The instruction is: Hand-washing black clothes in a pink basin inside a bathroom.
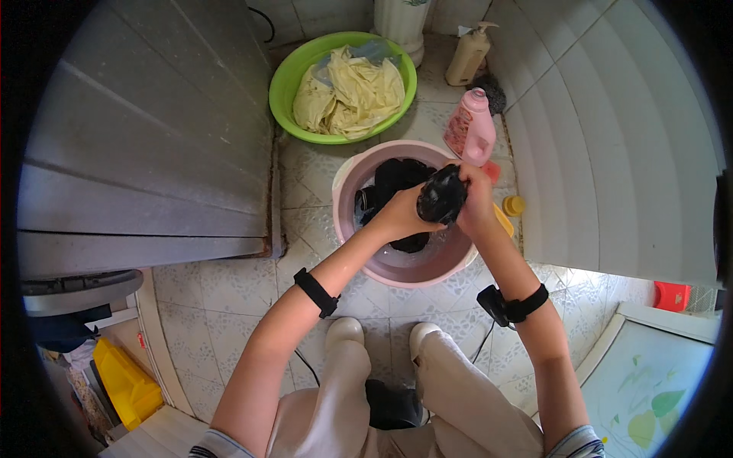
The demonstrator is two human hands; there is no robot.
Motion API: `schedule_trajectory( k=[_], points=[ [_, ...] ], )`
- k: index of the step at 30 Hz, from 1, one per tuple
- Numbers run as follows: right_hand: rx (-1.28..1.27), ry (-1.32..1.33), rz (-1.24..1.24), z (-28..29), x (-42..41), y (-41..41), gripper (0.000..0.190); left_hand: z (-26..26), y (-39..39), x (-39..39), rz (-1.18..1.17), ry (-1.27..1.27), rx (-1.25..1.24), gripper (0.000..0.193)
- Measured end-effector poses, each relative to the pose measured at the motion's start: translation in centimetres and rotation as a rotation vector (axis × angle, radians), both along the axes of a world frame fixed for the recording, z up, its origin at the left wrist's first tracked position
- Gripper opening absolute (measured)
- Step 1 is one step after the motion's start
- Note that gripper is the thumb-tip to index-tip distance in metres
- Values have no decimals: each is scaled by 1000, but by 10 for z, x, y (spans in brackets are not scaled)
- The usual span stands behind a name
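A pink plastic basin [401,277] with soapy water stands on the tiled floor before me. Dark wet cloth [398,177] lies in the water. Above the basin's right part, my left hand [406,212] and my right hand [476,197] hold a bunched black wet cloth [442,196] between them, with suds on it. The left hand grips its left and lower side, the right hand its right side. Its underside is hidden.
A green basin [280,114] with pale yellow cloth is beyond. At the right are a pink detergent bottle [478,129], a beige pump bottle [468,57], a dark scouring pad [492,94] and a yellow cap [513,205]. A grey cabinet-like panel [172,143] borders the left.
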State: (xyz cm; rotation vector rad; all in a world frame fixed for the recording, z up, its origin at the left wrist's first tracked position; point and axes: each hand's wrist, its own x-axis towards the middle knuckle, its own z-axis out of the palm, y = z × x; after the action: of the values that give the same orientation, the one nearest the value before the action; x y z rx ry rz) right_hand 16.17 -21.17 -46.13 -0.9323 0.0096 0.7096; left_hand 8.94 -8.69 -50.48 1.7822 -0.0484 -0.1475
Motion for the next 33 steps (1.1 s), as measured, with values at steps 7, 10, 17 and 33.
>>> schedule_trajectory(
  k=[7, 10, 17, 33],
  points=[
    [-321, 9, -180, -82, 24, -49, 15, -31, -7, -5, 197, 22, 5, 49],
    [-521, -320, -16, -86, -2, -57, 56, -34, 4, -12, 330, 105, 91, 52],
    [-816, -1252, 234, -62, -37, -33, 104, -5, 0, -11, 356, 49, -69, 62],
    [-916, -572, 36, -59, -56, -6, 39, 24, -17, -1, 571, -143, 450, 80]
  ],
)
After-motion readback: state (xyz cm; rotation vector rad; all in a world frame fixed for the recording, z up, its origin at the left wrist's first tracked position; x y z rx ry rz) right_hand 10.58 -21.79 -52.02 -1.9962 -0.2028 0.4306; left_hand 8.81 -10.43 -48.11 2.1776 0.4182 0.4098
